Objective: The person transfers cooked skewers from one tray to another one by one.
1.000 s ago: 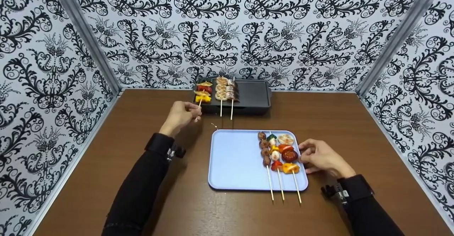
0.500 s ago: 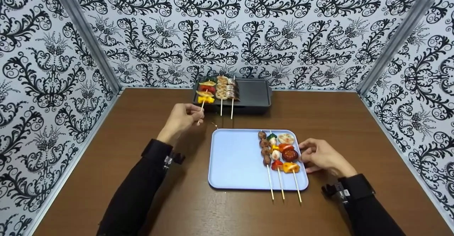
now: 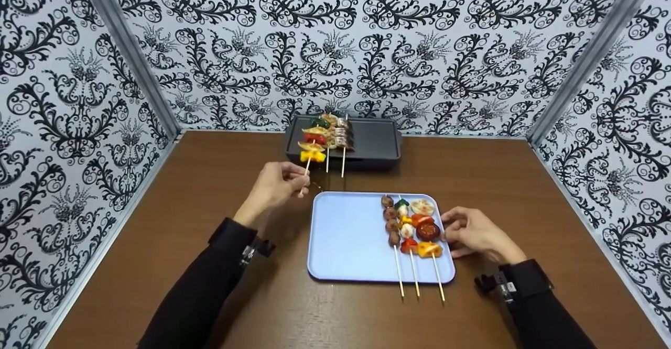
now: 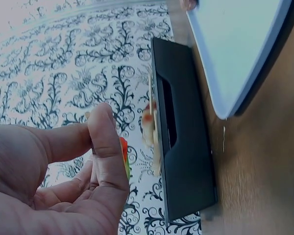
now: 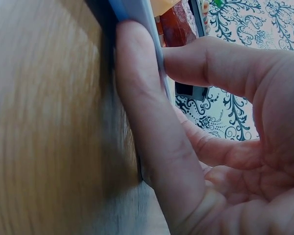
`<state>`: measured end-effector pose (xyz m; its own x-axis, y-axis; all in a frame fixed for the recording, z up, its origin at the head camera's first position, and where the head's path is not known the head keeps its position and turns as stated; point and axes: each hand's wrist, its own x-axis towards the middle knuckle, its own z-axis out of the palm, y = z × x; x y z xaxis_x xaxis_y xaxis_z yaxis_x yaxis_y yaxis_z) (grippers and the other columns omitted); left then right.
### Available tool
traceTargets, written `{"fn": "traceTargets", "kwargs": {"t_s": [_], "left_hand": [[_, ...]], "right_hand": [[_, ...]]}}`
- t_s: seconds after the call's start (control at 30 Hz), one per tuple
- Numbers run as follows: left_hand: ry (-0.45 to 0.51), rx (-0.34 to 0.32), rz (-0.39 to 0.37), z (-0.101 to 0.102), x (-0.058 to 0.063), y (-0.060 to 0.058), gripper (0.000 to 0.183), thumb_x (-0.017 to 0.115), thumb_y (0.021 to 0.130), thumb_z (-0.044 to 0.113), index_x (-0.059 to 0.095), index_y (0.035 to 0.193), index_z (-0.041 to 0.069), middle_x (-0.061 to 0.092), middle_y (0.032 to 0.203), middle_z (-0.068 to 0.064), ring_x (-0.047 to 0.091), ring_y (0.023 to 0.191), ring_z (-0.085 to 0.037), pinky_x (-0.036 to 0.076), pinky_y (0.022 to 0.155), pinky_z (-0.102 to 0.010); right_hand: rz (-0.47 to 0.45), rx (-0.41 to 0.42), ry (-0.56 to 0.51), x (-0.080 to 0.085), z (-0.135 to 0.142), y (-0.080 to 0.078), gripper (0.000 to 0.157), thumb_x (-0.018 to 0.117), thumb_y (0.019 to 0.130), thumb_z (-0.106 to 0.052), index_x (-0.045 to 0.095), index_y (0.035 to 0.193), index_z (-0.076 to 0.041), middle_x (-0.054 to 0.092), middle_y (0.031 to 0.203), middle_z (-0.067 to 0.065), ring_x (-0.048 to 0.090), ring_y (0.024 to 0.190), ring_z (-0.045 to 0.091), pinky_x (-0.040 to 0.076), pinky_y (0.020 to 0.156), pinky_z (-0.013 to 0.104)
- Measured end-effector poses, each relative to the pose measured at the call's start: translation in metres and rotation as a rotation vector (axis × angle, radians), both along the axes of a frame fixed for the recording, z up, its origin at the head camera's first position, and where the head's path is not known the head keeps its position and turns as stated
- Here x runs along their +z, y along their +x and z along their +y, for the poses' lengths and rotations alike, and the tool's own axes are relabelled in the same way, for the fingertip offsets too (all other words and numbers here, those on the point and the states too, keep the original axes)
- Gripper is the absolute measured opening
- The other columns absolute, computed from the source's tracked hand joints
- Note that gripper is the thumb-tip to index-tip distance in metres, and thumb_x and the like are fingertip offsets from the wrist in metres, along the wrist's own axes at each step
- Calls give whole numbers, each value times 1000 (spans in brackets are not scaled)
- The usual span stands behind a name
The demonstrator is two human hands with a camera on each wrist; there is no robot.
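Note:
My left hand (image 3: pixel 278 187) pinches the stick of a vegetable skewer (image 3: pixel 313 156) with yellow, red and green pieces. The skewer is raised in front of the black grill (image 3: pixel 373 137), its far end overlapping the grill in the head view. In the left wrist view, the thumb and fingers (image 4: pixel 108 142) hide most of the skewer. My right hand (image 3: pixel 474 232) holds the right rim of the light blue tray (image 3: pixel 346 239) between thumb and fingers, as the right wrist view shows. On the tray's right side lie a meatball skewer (image 3: pixel 391 226), a mixed skewer (image 3: pixel 407 230) and a tomato-and-pepper skewer (image 3: pixel 428 230).
Two more skewers lie on the grill, one with pale round slices (image 3: pixel 330 141) and one with silvery-skinned pieces (image 3: pixel 343 135); their sticks stick out over the front edge. Patterned walls (image 3: pixel 335 50) enclose the brown table (image 3: pixel 209 171).
My left hand has drawn the vegetable skewer off the grill's left side, toward me and rightward. It now partly covers the pale-slice skewer. The right hand and tray stay in place.

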<state>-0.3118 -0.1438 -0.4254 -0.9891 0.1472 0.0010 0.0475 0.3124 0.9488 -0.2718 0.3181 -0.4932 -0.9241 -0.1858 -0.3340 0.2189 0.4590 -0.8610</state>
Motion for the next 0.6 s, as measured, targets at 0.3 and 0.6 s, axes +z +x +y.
{"fn": "traceTargets", "kwargs": {"t_s": [0.3,0.6], "left_hand": [[21,-10,17,13,-3,19,19,71,92,8,68,108,-2,74,99,-22,74,78,-36,67,62,-29],[12,-32,55,25,-9,39,13,74,90,8,70,101,3,74,94,-20,72,67,-20,68,65,-39]], "right_hand": [[5,10,-2,2,-1,1,48,66,88,-2,50,133,-2,60,102,17,67,89,27,68,72,47],[7,15,-7,1,-1,2,48,66,87,-3,49,133,-2,62,104,20,68,89,27,68,72,47]]}}
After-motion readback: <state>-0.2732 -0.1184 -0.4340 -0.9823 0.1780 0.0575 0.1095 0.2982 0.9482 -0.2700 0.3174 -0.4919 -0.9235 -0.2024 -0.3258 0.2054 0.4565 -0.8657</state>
